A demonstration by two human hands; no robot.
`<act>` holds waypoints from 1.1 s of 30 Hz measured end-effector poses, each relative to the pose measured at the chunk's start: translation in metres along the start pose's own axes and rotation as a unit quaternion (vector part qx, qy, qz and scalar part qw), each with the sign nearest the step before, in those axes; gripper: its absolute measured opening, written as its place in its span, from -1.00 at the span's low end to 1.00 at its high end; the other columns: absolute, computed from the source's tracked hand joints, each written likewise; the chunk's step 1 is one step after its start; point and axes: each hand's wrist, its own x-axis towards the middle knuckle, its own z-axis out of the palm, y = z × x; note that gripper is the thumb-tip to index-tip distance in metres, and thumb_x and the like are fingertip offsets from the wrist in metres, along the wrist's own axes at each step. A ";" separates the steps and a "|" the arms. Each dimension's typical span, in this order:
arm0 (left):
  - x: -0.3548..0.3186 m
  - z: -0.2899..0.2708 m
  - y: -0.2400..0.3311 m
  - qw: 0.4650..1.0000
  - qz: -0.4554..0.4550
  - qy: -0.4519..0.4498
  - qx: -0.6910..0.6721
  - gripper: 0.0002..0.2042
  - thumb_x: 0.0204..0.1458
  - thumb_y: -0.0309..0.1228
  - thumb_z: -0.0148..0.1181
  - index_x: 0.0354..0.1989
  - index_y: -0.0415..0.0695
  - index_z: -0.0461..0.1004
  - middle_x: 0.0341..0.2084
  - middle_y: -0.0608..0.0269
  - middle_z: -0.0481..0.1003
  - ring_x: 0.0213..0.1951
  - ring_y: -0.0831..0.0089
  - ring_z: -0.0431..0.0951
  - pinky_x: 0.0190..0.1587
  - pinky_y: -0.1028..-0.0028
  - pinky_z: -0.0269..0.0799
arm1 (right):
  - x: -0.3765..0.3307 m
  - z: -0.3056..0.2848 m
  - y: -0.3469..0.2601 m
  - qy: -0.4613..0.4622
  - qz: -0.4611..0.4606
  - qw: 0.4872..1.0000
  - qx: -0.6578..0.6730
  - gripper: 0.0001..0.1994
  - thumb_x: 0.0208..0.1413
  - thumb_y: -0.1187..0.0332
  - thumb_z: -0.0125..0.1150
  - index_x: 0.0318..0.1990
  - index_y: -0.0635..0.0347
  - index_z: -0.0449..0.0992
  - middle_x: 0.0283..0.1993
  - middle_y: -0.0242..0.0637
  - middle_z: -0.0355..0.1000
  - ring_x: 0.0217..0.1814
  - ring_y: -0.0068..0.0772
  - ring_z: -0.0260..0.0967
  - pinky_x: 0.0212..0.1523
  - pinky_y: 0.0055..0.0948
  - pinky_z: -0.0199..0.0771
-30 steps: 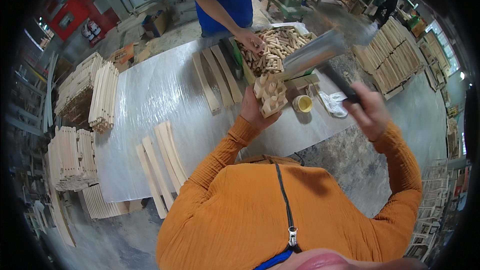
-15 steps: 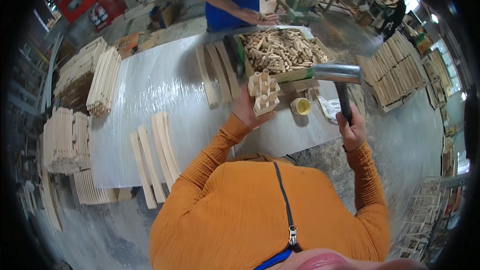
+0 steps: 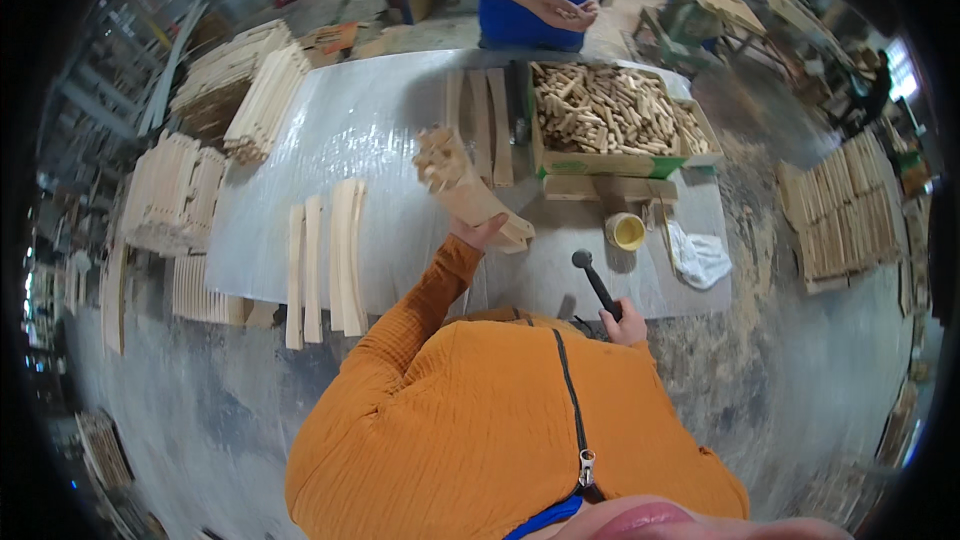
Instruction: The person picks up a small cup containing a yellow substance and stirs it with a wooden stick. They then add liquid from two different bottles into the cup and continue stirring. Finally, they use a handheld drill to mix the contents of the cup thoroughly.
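Note:
My left hand grips the near end of a bundle of curved wooden pieces, held tilted above the table. Short pegs show at the bundle's far end, though blur hides their detail. In my right hand is a hammer, its dark handle angled up and left near the table's front edge; its head appears foreshortened. Ahead of my hands, an open box is heaped with wooden dowels. A tub of yellow glue-like stuff stands between the box and the hammer.
The table is covered in plastic film. Curved slats lie at its left front, others beside the box. A white cloth rests at right. Stacked wood stands left, more right. Opposite, a co-worker's hands hold small pieces.
The bundle has swung from end-on to lying slantwise, pegs toward the far left. My right hand and the hammer have dropped lower and closer to my body. The view has shifted.

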 end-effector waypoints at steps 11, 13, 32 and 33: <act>-0.033 -0.022 0.052 0.974 -0.052 0.156 -0.156 -0.52 -0.18 -0.43 0.21 -0.03 -0.25 0.25 -0.20 0.13 0.39 -0.20 0.32 0.45 -0.17 0.38 0.43 | 0.083 0.045 0.013 0.031 -0.209 0.974 -0.075 -0.73 -0.10 0.24 0.19 -0.27 0.17 0.39 -0.22 -0.10 0.40 -0.17 -0.04 0.33 -0.22 -0.26 0.34; -0.034 -0.018 0.057 0.973 -0.062 0.141 -0.172 -0.49 -0.18 -0.35 0.20 -0.01 -0.24 0.23 -0.18 0.11 0.38 -0.17 0.27 0.44 -0.14 0.32 0.43 | 0.107 0.038 -0.020 0.034 -0.283 0.958 0.009 -0.67 -0.09 0.26 0.19 -0.17 0.20 0.39 -0.12 -0.15 0.36 -0.08 -0.17 0.29 -0.13 -0.34 0.31; -0.006 -0.015 0.104 0.896 -0.116 0.016 -0.429 -0.22 -0.19 0.19 0.02 0.08 -0.19 0.15 -0.09 0.06 0.31 -0.02 0.16 0.31 0.07 -0.01 0.23 | 0.133 0.029 -0.165 -0.610 0.090 0.692 0.376 -0.20 -0.11 0.08 0.22 0.21 0.35 0.02 0.06 0.01 0.25 0.07 -0.24 0.27 0.02 -0.39 0.32; 0.002 -0.022 0.106 0.893 -0.111 0.010 -0.436 -0.21 -0.19 0.21 0.02 0.09 -0.19 0.15 -0.09 0.06 0.31 -0.01 0.16 0.31 0.06 -0.02 0.23 | 0.135 0.032 -0.173 -0.658 0.076 0.608 0.438 -0.19 -0.09 0.01 0.16 0.22 0.33 0.00 0.08 0.06 0.22 0.07 -0.16 0.26 0.03 -0.32 0.32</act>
